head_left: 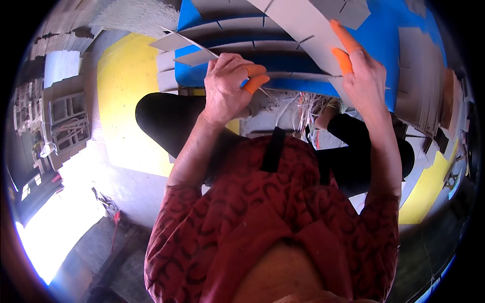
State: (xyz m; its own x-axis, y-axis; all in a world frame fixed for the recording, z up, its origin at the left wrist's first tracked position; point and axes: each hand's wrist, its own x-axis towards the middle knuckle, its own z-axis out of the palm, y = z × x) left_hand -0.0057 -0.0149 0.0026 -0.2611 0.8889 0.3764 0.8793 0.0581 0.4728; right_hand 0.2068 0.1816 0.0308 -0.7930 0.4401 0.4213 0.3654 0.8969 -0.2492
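Blue flat table top (384,35), upper centre to upper right of the frame: carries the work. Yellow floor patches at left and lower right.

Slotted grey cardboard strips laid in a row (237,25), upper centre on the blue surface: several lie parallel, notches visible along their edges. They appear already interlocked with cross pieces, so I judge the lattice as part built. A stack of loose grey cardboard sheets (417,76) at the upper right looks unused, so a good deal seems left to do.

Long grey cardboard strip with slots (303,30), running diagonally from top centre down to the right hand: this is the piece in hand, held above the row and not yet seated, as far as can be told.

Right hand (366,76), upper right of centre: orange rubber finger covers on two fingers, fingers extended along the strip's edge, grip closed lightly on it with the thumb hidden behind.

Left hand (227,86), upper centre: fingers curled, orange covers on two fingertips, grip pinched shut on a thin grey cardboard strip (197,45) that points to the upper left.
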